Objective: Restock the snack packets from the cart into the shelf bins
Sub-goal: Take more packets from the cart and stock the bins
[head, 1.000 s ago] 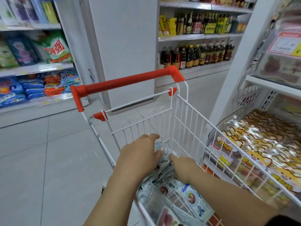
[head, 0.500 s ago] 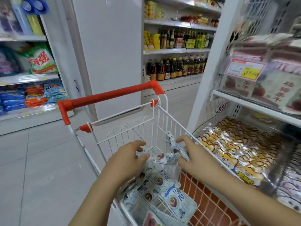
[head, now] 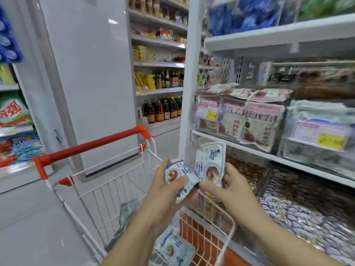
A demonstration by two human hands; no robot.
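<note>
Head view, one frame, its right side blurred by motion.

- Left hand (head: 163,192): held above the right rim of the cart (head: 104,164), with thumb and fingers curled round a blue-and-white snack packet (head: 179,178), which is tilted. Half a second earlier this hand was pressed down among the packets in the basket; it is now lifted clear of them.
- Right hand (head: 230,191): thumb and fingers are closed on a second packet (head: 211,166), held upright just beside the first. Whether more than one packet lies in this grip cannot be told. This hand, too, is raised from where it was seen earlier, low at the basket wall.
- Cart: white wire with a red handle (head: 92,144). Loose packets (head: 172,248) of the same kind are seen on its floor, below both forearms.
- Clear bins (head: 257,121): set on the middle shelf at right and filled with red-printed packets. A price tag (head: 208,112) is fixed to the leftmost. Both held packets are below this shelf and apart from the bins.
- Lower bin (head: 247,169): brown-gold packets, seen behind the right hand.
- Background: white pillar (head: 90,73), dark bottles (head: 163,110), green detergent bag (head: 13,110). More of the right-hand shelving is taken in than before.
</note>
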